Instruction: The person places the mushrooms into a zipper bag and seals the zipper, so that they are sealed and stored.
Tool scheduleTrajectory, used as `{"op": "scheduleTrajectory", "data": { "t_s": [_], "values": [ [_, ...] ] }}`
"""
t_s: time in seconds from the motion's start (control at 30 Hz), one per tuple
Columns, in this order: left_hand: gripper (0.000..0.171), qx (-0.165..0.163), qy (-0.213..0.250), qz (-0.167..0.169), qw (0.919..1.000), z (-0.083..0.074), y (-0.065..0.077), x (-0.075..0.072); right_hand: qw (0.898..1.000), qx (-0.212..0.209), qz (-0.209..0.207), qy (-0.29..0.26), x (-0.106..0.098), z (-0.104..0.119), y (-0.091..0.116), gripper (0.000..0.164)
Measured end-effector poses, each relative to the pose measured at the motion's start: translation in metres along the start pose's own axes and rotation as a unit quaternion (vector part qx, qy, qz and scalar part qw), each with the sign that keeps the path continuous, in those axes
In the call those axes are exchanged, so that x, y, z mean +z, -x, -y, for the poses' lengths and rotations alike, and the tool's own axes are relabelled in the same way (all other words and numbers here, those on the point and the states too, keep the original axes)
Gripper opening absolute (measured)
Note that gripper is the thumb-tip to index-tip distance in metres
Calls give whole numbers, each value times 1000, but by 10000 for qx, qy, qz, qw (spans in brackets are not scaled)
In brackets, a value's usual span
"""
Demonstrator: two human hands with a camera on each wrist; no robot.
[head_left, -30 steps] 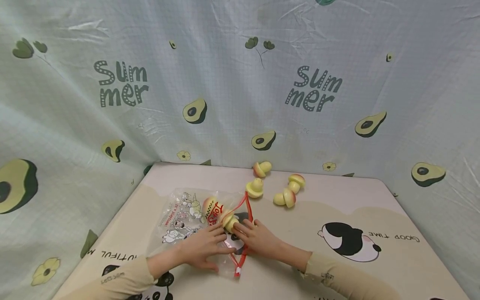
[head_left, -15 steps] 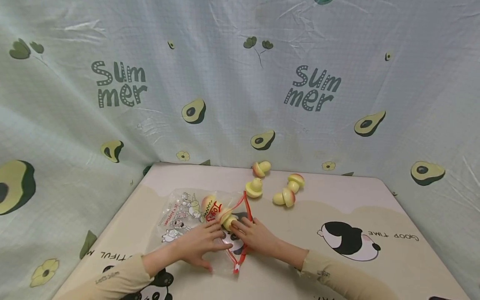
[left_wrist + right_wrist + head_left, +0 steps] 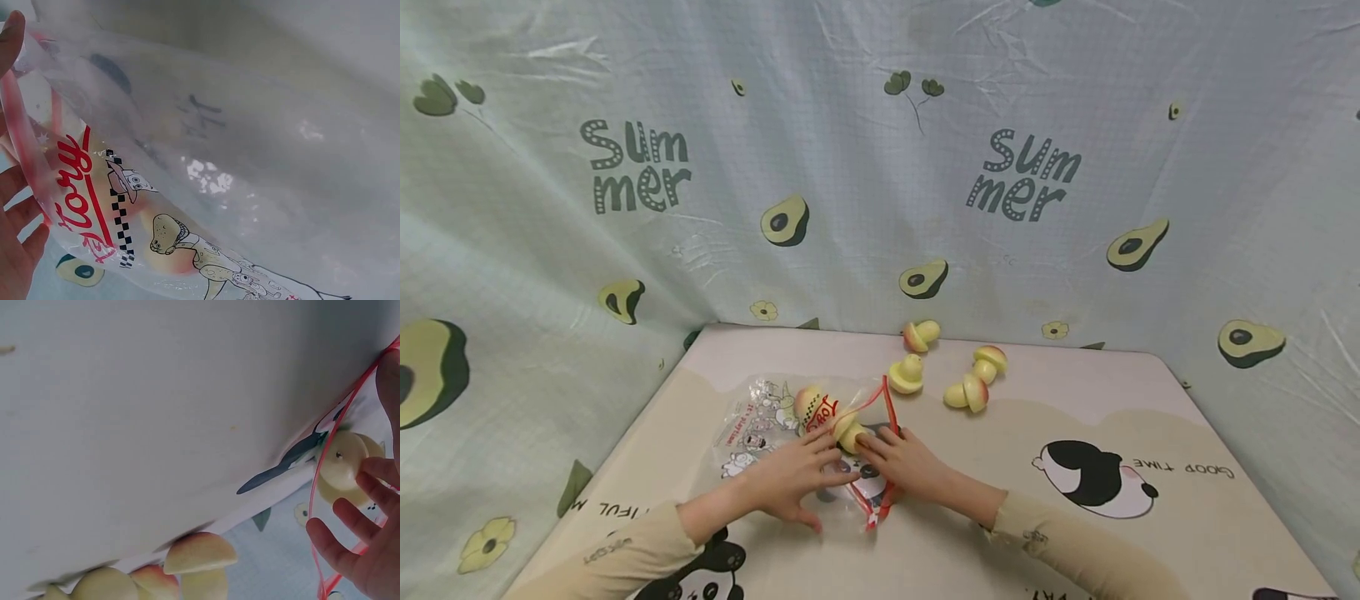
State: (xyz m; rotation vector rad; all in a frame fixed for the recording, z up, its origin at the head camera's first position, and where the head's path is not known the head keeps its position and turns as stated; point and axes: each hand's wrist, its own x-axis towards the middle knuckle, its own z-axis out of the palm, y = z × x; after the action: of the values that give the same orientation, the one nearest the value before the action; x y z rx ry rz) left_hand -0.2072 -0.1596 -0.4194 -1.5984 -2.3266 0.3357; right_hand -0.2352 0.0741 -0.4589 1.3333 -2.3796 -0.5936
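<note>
A clear zip bag with red lettering and cartoon prints lies on the table, its red-edged mouth facing right. Inside it a toy mushroom shows through the plastic. Another yellow mushroom is at the mouth, stem toward my right hand. In the right wrist view, a fingertip touches the end of that mushroom's stem, the other fingers extended. My left hand rests on the bag near its opening, thumb spread away from the fingers. The left wrist view shows its fingers along the bag's edge.
Several more toy mushrooms lie beyond the bag: one at the back edge, one standing stem up, and a pair to the right. A patterned curtain rises behind the panda-printed table.
My right fingers have moved slightly left and farther from me, with the mushroom at the mouth. The mushroom inside has shifted left too. The left hand has moved slightly left.
</note>
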Motion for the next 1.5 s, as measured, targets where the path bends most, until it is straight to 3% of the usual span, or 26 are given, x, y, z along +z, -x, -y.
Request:
{"op": "scheduleTrajectory", "data": {
  "t_s": [0.53,0.93,1.5],
  "values": [
    [75,-118,-55,-396,9991,7,3,-3,9999,1,91,54,1,-5,-11,102],
    [75,-134,28,-257,9996,6,4,-4,9993,92,276,230,-2,-5,-16,105],
    [74,-127,45,-405,9991,7,5,-1,9980,101,490,385,-2,-4,-23,113]
  ]
}}
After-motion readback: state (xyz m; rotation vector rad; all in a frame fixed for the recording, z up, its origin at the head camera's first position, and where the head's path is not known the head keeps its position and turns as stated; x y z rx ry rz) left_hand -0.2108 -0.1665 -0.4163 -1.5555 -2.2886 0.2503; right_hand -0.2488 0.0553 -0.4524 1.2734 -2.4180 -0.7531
